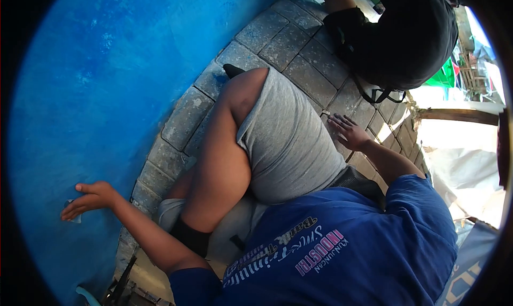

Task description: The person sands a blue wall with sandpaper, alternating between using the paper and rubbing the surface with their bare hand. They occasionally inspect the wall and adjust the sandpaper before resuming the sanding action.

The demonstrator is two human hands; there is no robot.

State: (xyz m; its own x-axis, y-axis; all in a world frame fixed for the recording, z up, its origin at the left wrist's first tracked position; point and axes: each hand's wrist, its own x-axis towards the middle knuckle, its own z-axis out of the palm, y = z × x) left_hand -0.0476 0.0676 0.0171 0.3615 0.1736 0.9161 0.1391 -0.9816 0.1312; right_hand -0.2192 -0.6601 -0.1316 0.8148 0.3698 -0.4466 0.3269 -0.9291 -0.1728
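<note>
— What is the left hand (92, 198) doing over there?

— It is flat against the blue wall (107, 81), low down, close to where the wall meets the block paving (278, 39). The fingers (69, 212) are stretched out, not clenched, and they press a small pale scrap (76, 219) onto the blue surface. I cannot tell whether the scrap is paper or cloth; most of it is hidden under the palm.

— And the other one?

— The right hand (350, 132) rests on the paving on the far side of the body, well apart from the wall. Its fingers (337, 119) are spread wide and lie released on the stones, holding nothing.

— How is the person sitting?

— Low on the paving, wearing a blue shirt (347, 252) with printed lettering and grey shorts (291, 140). One bare knee is bent up between the two arms.

— Anyone else about?

— A person in dark clothing (411, 33) is bent over at the far edge of the paving, beyond the right hand and not touching it.
</note>
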